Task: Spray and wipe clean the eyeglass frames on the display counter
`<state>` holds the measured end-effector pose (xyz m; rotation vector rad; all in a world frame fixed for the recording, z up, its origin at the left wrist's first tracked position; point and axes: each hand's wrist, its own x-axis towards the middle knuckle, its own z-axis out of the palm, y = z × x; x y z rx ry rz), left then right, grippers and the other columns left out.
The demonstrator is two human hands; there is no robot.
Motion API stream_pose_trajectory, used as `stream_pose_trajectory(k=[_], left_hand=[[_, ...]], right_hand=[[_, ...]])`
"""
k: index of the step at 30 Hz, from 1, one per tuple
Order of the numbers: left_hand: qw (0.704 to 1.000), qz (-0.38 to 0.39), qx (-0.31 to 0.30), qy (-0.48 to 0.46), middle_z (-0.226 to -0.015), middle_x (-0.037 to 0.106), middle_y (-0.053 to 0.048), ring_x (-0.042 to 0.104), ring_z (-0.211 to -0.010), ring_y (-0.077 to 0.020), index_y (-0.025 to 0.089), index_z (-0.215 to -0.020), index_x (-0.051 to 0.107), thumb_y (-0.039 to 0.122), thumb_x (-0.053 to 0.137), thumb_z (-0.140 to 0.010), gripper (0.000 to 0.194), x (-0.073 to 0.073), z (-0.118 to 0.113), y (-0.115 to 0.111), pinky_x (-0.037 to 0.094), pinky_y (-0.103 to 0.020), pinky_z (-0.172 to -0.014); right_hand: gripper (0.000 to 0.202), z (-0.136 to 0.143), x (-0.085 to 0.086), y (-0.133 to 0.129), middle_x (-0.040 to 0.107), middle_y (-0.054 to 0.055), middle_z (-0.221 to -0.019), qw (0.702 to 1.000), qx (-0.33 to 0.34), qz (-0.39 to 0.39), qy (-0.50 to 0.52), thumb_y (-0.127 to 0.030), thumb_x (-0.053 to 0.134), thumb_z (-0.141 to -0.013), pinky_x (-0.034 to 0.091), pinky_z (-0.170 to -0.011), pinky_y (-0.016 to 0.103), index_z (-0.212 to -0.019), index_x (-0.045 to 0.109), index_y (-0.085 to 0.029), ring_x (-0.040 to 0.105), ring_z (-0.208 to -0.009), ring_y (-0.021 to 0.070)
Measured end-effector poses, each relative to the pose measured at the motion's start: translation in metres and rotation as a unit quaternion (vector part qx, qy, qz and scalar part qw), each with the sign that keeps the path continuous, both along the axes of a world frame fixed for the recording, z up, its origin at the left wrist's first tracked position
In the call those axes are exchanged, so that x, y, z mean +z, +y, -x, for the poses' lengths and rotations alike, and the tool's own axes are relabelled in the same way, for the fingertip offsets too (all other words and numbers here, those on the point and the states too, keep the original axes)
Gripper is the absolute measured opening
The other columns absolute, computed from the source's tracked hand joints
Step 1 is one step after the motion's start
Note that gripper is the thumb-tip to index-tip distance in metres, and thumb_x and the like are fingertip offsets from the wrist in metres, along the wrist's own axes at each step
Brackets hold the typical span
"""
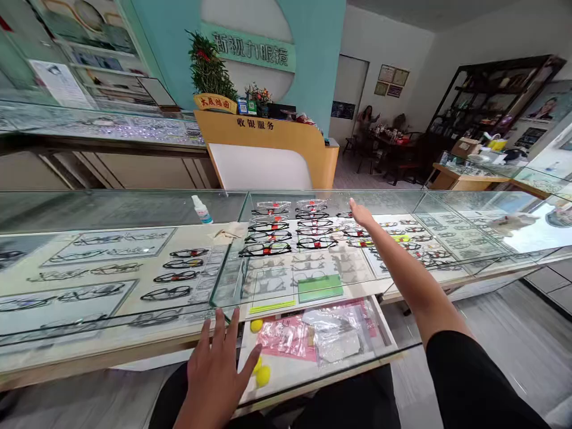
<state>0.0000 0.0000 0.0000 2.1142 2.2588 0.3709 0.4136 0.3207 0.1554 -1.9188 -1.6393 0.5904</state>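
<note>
Our left grip (218, 363) was spread and holding nothing, left of the open drawer (382, 325). Beyond it, glasses (269, 237) sat in rows, left of our right grip (360, 213); its hold we could not tell. A low backward sweep there, we judged, might have scattered them across the slick glass worktop (134, 208). Past both grips stood a desk (263, 138) and teal wall (165, 36).

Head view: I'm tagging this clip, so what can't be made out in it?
All in the head view:
Right hand: the hand itself hides most of its fingers, so its grip is unclear.
Left hand: the bottom edge cuts off the forearm behind it.
Clear bag: glare hides what, if anything, it holds.
Wall frames: too small to read.
</note>
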Motion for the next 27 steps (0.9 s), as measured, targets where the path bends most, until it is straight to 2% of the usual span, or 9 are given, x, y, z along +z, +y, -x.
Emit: stream_pose_trajectory(k=[3,6,10,13,15,17,20,24,27], left_hand=[[1.0,0.003,0.0,-0.011,-0.18,0.01,-0.016,0.011,-0.166,-0.0423,0.018,-0.171,0.027,0.066,0.04,-0.098,0.088,0.006,-0.006,-0.003,0.029,-0.061,-0.124],[1.0,0.001,-0.002,-0.018,-0.18,0.01,-0.017,0.01,-0.166,-0.0421,0.019,-0.171,0.027,0.064,0.039,-0.099,0.086,0.011,-0.011,-0.005,0.031,-0.062,-0.122],[0.999,0.015,-0.009,-0.026,-0.18,0.008,-0.018,0.009,-0.166,-0.0418,0.02,-0.171,0.027,0.062,0.042,-0.099,0.085,0.016,-0.011,-0.006,0.032,-0.063,-0.121],[0.999,0.028,-0.016,-0.03,-0.18,0.007,-0.019,0.008,-0.166,-0.0422,0.02,-0.171,0.026,0.06,0.045,-0.098,0.086,0.016,-0.008,-0.005,0.033,-0.063,-0.12],[0.999,0.031,-0.018,-0.029,-0.18,0.008,-0.021,0.009,-0.166,-0.0427,0.02,-0.171,0.026,0.06,0.046,-0.098,0.086,0.015,-0.007,-0.004,0.033,-0.063,-0.12],[0.999,0.028,-0.019,-0.025,-0.179,0.009,-0.022,0.009,-0.165,-0.0432,0.019,-0.171,0.027,0.06,0.046,-0.098,0.086,0.014,-0.007,-0.003,0.033,-0.063,-0.12],[0.999,0.022,-0.024,-0.022,-0.179,0.008,-0.022,0.009,-0.165,-0.0432,0.019,-0.171,0.027,0.061,0.045,-0.097,0.086,0.012,-0.007,-0.002,0.032,-0.063,-0.121],[0.999,0.02,-0.03,-0.021,-0.179,0.009,-0.023,0.009,-0.166,-0.0427,0.018,-0.17,0.028,0.061,0.044,-0.098,0.086,0.013,-0.006,-0.003,0.031,-0.063,-0.122],[0.999,0.022,-0.027,-0.022,-0.179,0.01,-0.022,0.009,-0.165,-0.043,0.017,-0.17,0.028,0.062,0.044,-0.098,0.086,0.015,-0.006,-0.004,0.032,-0.063,-0.121]], right_hand=[[0.096,-0.007,0.009,-0.009,0.071,0.024,-0.139,1.0,0.007,-0.026,0.013,-0.079,0.015,-0.103,0.041,-0.118,0.045,-0.119,0.078,-0.009,0.063,-0.137,0.0365],[0.097,-0.009,0.026,-0.043,0.069,0.019,-0.145,0.99,0.07,-0.064,0.105,-0.083,0.016,-0.101,0.04,-0.121,0.044,-0.129,0.075,-0.012,0.066,-0.134,0.0323],[0.092,-0.001,0.063,-0.135,0.073,0.014,-0.139,0.96,0.187,-0.018,0.208,-0.086,0.024,-0.098,0.034,-0.127,0.05,-0.13,0.077,-0.018,0.067,-0.133,0.0324],[0.085,0.008,0.084,-0.211,0.073,0.007,-0.141,0.938,0.259,0.121,0.196,-0.085,0.024,-0.099,0.027,-0.131,0.056,-0.132,0.077,-0.028,0.063,-0.138,0.0337],[0.078,0.015,0.086,-0.252,0.069,0.005,-0.146,0.922,0.286,0.197,0.169,-0.082,0.027,-0.101,0.025,-0.132,0.056,-0.137,0.074,-0.031,0.06,-0.141,0.0332],[0.073,0.023,0.077,-0.281,0.064,0.004,-0.153,0.914,0.29,0.245,0.143,-0.081,0.036,-0.101,0.027,-0.132,0.054,-0.143,0.07,-0.032,0.055,-0.146,0.0335],[0.079,0.033,0.044,-0.298,0.054,0.006,-0.163,0.911,0.286,0.279,0.103,-0.081,0.038,-0.1,0.025,-0.133,0.051,-0.152,0.062,-0.027,0.044,-0.155,0.0344],[0.09,0.035,-0.021,-0.288,0.045,0.014,-0.169,0.91,0.267,0.314,0.034,-0.083,0.036,-0.098,0.021,-0.133,0.051,-0.16,0.05,-0.019,0.034,-0.16,0.0362],[0.082,0.029,-0.07,-0.266,0.059,0.02,-0.153,0.919,0.268,0.29,-0.003,-0.078,0.038,-0.101,0.035,-0.123,0.051,-0.152,0.056,-0.016,0.05,-0.147,0.037]])
